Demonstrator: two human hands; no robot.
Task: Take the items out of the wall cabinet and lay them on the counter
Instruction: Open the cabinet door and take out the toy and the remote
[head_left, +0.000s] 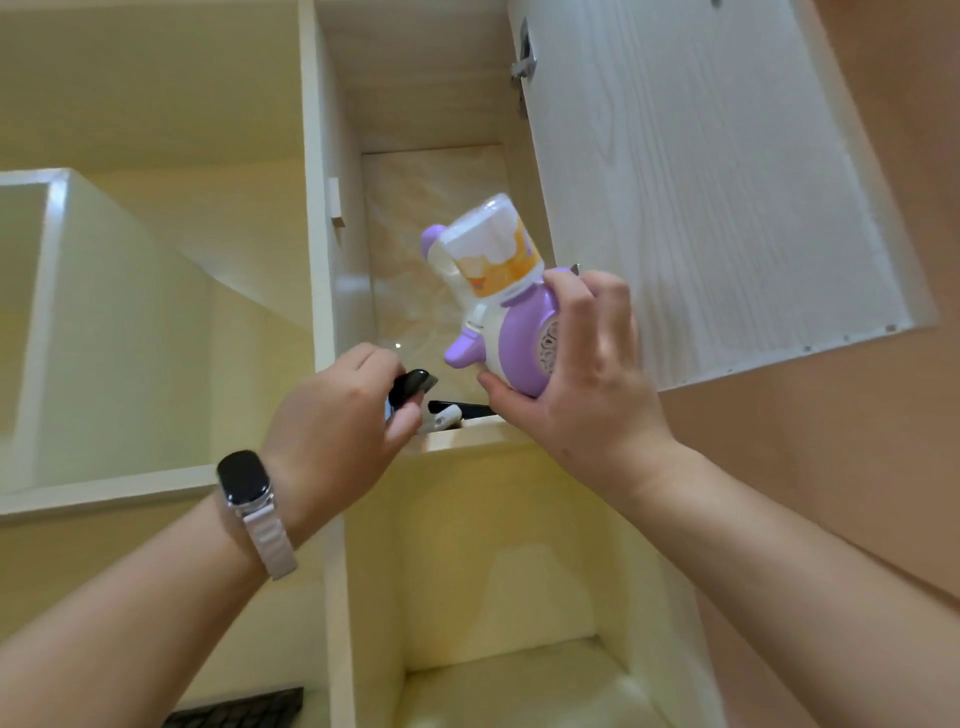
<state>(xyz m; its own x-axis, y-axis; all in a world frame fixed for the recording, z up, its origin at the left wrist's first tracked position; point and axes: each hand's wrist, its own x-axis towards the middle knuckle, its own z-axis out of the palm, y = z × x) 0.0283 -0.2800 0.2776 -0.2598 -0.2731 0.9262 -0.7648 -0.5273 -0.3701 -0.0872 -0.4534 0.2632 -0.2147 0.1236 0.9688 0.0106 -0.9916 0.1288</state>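
Note:
I look up into an open wall cabinet. My right hand (576, 364) grips a purple and white toy (511, 332) with a clear, orange-printed top, held tilted just above the front edge of the upper shelf (467, 434). My left hand (343, 415), with a watch on its wrist, is closed on a small black object (413, 387) at the same shelf edge. Another dark item with a white tip (449, 413) lies on the shelf between my hands, mostly hidden by the edge.
The white cabinet door (701, 182) hangs open to the right, close above my right hand. A vertical divider (317, 208) separates a left compartment. Below is a lower compartment (519, 597), and a black keyboard-like object (244, 709) shows at the bottom left.

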